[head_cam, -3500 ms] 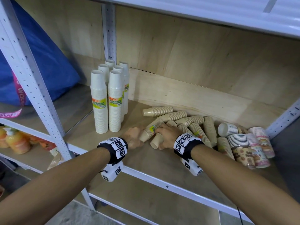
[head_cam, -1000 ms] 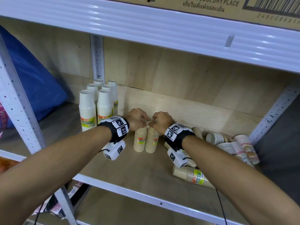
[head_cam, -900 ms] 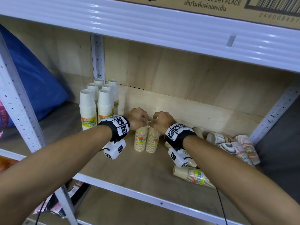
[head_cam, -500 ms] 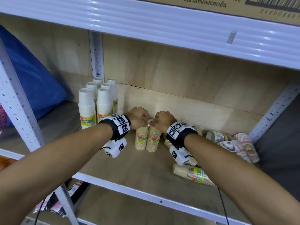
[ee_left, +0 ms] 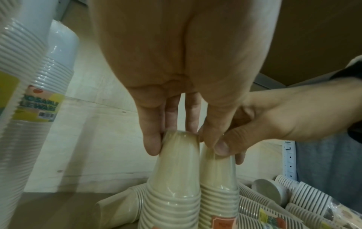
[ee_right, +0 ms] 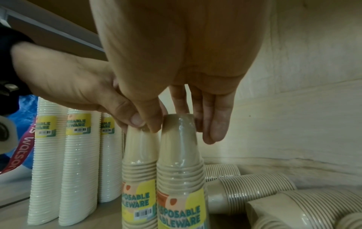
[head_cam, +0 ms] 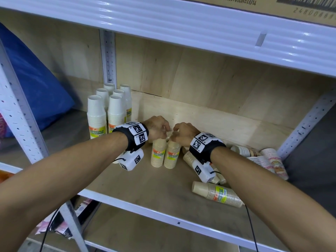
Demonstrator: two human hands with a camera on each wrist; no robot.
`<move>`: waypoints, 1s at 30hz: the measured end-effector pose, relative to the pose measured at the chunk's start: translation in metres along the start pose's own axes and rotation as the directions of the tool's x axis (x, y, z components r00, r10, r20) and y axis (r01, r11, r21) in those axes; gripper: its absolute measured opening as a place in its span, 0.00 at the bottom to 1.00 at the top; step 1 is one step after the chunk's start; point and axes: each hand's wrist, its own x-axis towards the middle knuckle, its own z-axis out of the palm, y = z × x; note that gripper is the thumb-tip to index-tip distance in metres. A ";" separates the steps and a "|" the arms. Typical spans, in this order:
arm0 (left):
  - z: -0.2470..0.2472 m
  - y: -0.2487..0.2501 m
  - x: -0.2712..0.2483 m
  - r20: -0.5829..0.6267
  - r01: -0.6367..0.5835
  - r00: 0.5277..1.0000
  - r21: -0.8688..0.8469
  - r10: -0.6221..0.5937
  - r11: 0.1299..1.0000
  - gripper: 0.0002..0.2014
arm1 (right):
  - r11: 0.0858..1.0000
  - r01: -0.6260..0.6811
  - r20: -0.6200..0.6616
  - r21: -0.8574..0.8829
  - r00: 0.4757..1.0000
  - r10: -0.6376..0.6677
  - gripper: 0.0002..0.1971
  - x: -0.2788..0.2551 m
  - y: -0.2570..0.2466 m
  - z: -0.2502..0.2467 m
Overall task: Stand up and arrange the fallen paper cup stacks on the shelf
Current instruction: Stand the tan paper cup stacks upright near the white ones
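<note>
Head view: both hands sit close together mid-shelf (head_cam: 145, 180), each pinching the top of an upright tan cup stack. L hand (head_cam: 156, 128) has the left tan stack (head_cam: 158, 153); R hand (head_cam: 183, 132) has the right tan stack (head_cam: 172, 154). The 2 stacks stand touching, w/ the white cup stacks (head_cam: 107, 113) upright to their left near the back post. Fallen tan stacks (head_cam: 217, 194) lie to the right, one near the front edge, others behind the R wrist; patterned stacks (head_cam: 269, 160) lie on their sides at far right. Blue bag (head_cam: 32, 79) in the next bay. L wrist view: thumb and fingers (ee_left: 151, 139) clamped on the left stack's closed top end, R hand's thumb and forefinger pinching the neighbour; more tan stacks lie behind, count unclear, probably 3+. R wrist view: R fingers (ee_right: 214, 124) wrap the right stack's top, L thumb on the other; labels read "DISPOSABLE TABLEWARE"; fallen stacks lie at lower right beside the plywood back wall (ee_right: 303, 77).
</note>
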 end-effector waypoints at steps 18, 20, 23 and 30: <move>-0.008 0.000 0.015 0.034 0.007 0.999 0.141 -0.012 0.990 0.16 | 1.000 0.018 0.018 0.011 1.000 -0.018 0.17 0.009 -0.008 -0.007; -0.011 -0.001 0.018 0.019 0.037 0.999 0.155 -0.041 0.987 0.16 | 1.000 0.018 0.014 0.018 1.000 -0.018 0.16 0.012 -0.010 -0.007; -0.012 -0.005 0.027 -0.029 0.100 0.995 0.189 -0.096 0.977 0.08 | 0.999 0.025 0.019 0.044 0.999 -0.026 0.16 0.016 -0.014 -0.010; -0.020 -0.011 0.037 -0.163 0.225 0.968 0.216 -0.192 0.950 0.14 | 0.994 0.048 0.028 0.102 0.998 -0.051 0.16 0.038 -0.028 -0.006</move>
